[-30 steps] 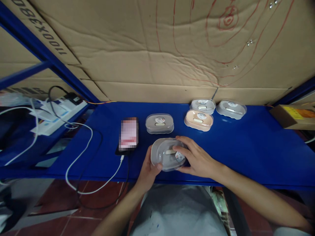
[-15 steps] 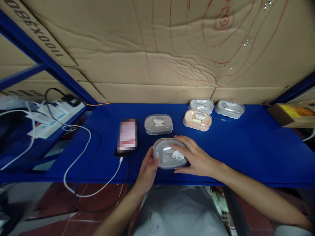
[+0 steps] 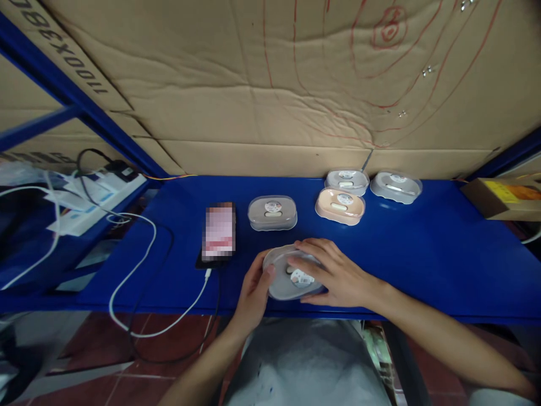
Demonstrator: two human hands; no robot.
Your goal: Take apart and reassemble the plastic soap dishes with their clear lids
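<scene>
A grey oval box with a clear lid and a round label [image 3: 281,285] is held between both hands above the blue table's front edge. My left hand [image 3: 256,287] grips its left end, thumb on top. Around its right end is my right hand [image 3: 333,273], with fingers over the lid and thumb at the near side. Behind it stands a similar grey box [image 3: 273,213]. Farther right are a peach box [image 3: 340,206], a light grey box [image 3: 346,182] behind it, and another grey box [image 3: 396,187].
On the blue table [image 3: 414,254], a phone [image 3: 218,234] with a blurred screen is plugged into a white cable [image 3: 154,248]. Power strips [image 3: 93,206] lie at the left. An open cardboard box [image 3: 486,200] sits at the right, and a cardboard wall [image 3: 203,113] rises behind.
The held box has moved slightly toward me and tilted, and both hands have shifted with it. The other boxes and the phone have stayed in place.
</scene>
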